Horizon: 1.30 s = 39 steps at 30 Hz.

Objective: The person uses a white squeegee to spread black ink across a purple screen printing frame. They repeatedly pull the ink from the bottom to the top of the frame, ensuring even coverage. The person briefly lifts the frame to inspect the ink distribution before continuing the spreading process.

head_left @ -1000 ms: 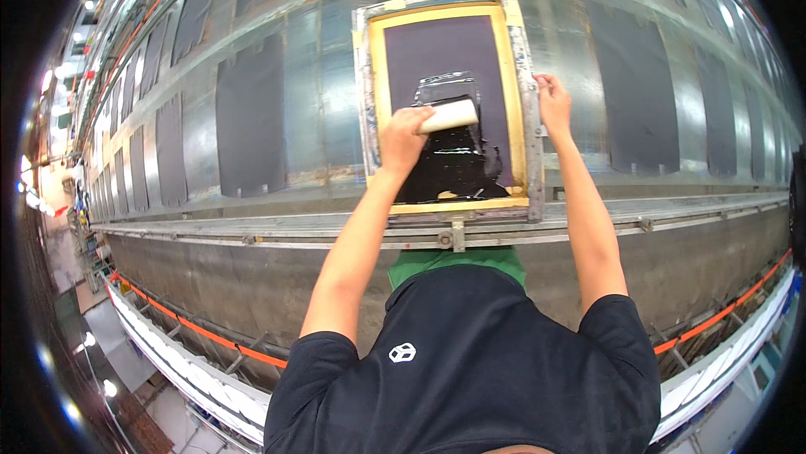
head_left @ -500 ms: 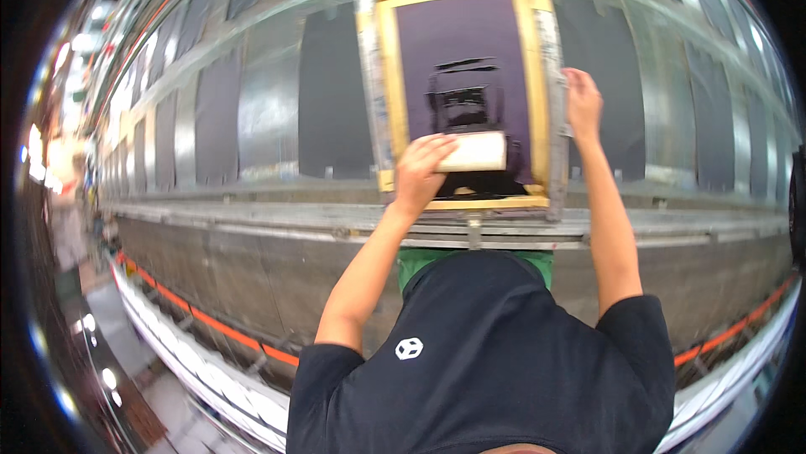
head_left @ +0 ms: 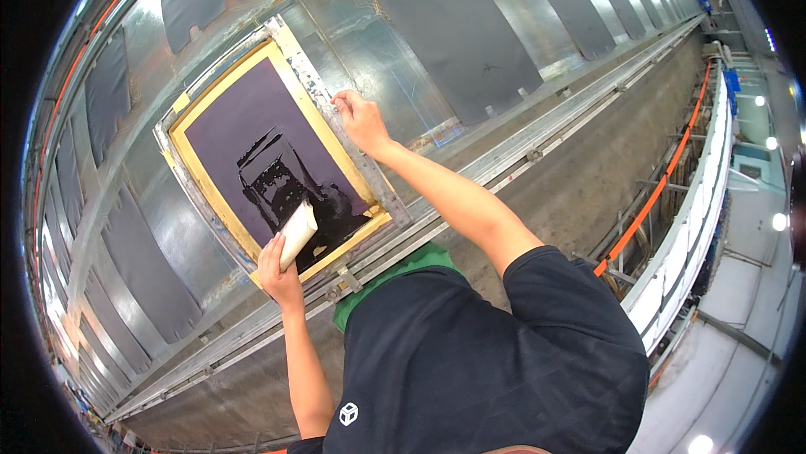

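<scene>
My left hand point(head_left: 281, 273) is closed around the end of a cream-coloured squeegee point(head_left: 298, 234), which stands tilted at the near end of a printing screen. The screen's mesh point(head_left: 235, 118) is dark purple, bordered with yellow tape inside a worn grey frame point(head_left: 295, 63). Glossy black ink point(head_left: 336, 217) lies smeared over the near half of the mesh, around the squeegee. On the frame's right side, my right hand point(head_left: 363, 122) has its fingers curled at the edge, seemingly gripping it. Whatever lies beneath the screen is hidden.
A long metal table point(head_left: 395, 93) carries dark fabric panels point(head_left: 457, 42) on both sides of the screen. A metal rail point(head_left: 537, 152) with small stops runs along its near edge. Beyond a walkway stretches an orange pipe point(head_left: 646, 215).
My view has turned, so the screen now slants. Bare metal shows beside the frame, where dark panels were closer. The squeegee has gone from lying crosswise to a steep slant in my left hand.
</scene>
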Each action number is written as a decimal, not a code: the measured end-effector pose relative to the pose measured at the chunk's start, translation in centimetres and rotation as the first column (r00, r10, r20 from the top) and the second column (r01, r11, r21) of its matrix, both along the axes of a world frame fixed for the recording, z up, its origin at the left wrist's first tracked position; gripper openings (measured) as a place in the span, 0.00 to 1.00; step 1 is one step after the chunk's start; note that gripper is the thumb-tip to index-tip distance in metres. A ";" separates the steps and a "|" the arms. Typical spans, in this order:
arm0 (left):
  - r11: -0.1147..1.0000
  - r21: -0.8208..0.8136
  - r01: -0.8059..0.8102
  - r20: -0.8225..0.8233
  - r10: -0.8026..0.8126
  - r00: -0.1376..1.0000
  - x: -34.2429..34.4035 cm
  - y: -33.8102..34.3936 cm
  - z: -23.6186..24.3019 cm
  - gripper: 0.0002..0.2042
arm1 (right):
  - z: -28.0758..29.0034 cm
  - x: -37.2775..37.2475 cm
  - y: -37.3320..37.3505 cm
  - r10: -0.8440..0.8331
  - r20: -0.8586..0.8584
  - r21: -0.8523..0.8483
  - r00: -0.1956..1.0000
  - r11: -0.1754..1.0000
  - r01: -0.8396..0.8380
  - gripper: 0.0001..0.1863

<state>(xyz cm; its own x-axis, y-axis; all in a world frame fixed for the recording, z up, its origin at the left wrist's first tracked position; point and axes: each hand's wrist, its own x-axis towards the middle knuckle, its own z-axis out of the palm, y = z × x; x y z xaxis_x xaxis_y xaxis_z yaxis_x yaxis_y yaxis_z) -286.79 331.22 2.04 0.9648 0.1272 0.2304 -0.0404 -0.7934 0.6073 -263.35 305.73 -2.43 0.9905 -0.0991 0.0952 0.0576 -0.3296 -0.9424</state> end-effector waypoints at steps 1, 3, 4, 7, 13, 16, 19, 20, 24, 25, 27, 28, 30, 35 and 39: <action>1.000 -0.002 -0.001 -0.011 0.001 1.000 -0.1 0.0 0.2 0.21 | -0.1 0.0 0.2 0.000 0.007 -0.003 1.000 1.000 0.000 0.10; 1.000 -0.006 0.002 -0.024 -0.002 1.000 0.0 -0.2 0.4 0.21 | -0.5 0.1 0.3 0.002 0.001 0.002 1.000 1.000 -0.002 0.10; 1.000 -0.008 0.005 -0.025 -0.005 1.000 0.0 -0.4 0.5 0.22 | -0.7 0.2 0.4 0.002 -0.012 0.008 1.000 1.000 -0.002 0.10; 1.000 0.003 0.005 -0.013 -0.005 1.000 0.5 -0.2 0.4 0.22 | -0.8 0.5 0.6 0.009 -0.082 -0.030 0.997 0.999 -0.012 0.10; 1.000 0.007 -0.001 -0.011 0.001 1.000 1.9 1.6 -0.4 0.21 | -2.5 1.0 0.8 -0.033 -0.069 -0.161 0.997 0.987 0.022 0.12; 0.999 -0.006 0.054 -0.006 -0.054 0.999 4.2 2.1 -0.2 0.21 | -2.8 1.1 -1.0 0.002 -0.071 -0.146 0.997 0.989 -0.013 0.16; 0.990 0.111 0.090 0.035 -0.095 0.995 7.8 3.9 -0.9 0.19 | -0.1 2.1 -2.4 0.159 -0.167 -0.633 0.973 0.739 -0.230 0.15; 0.988 0.133 0.076 0.047 -0.083 0.995 9.3 4.3 -0.7 0.17 | 2.0 2.3 -2.0 0.234 -0.156 -0.804 0.960 0.534 -0.260 0.18; 0.988 0.107 0.111 -0.044 -0.107 0.993 15.3 6.0 -0.5 0.13 | 7.7 2.1 3.7 0.608 -0.008 -0.744 0.794 0.527 -0.411 0.21; 0.989 0.090 0.116 -0.070 -0.110 0.991 16.8 6.2 -0.3 0.13 | 8.2 2.0 5.2 0.668 0.005 -0.715 0.745 0.523 -0.464 0.21; 0.993 0.044 0.110 -0.117 -0.104 0.988 19.1 6.4 0.0 0.15 | 7.7 2.9 7.5 0.663 -0.057 -0.723 0.747 0.488 -0.489 0.21; 0.994 0.014 0.107 -0.121 -0.105 0.987 19.8 6.3 -0.1 0.15 | 7.1 3.5 8.0 0.655 -0.091 -0.725 0.750 0.473 -0.500 0.21; 0.992 0.044 0.116 -0.055 -0.114 0.992 19.4 6.0 -0.5 0.16 | 5.5 3.2 8.3 0.660 -0.050 -0.729 0.750 0.489 -0.479 0.20; 0.987 0.078 0.139 -0.052 -0.136 0.989 11.9 4.4 -2.5 0.17 | 4.1 -5.2 5.7 0.676 0.018 -0.603 0.736 0.595 -0.532 0.21; 0.985 0.078 0.151 -0.075 -0.145 0.987 3.9 2.0 -1.7 0.21 | 4.8 -12.7 3.6 0.700 -0.068 -0.570 0.711 0.557 -0.604 0.25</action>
<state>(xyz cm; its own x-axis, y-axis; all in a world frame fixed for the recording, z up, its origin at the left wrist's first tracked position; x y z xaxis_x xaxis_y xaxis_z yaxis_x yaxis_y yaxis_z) -282.93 333.22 0.30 0.9854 -0.0353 0.1666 -0.1219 -0.8296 0.5449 -276.09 309.35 2.35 0.7295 0.6807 0.0669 0.5802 -0.5641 -0.5875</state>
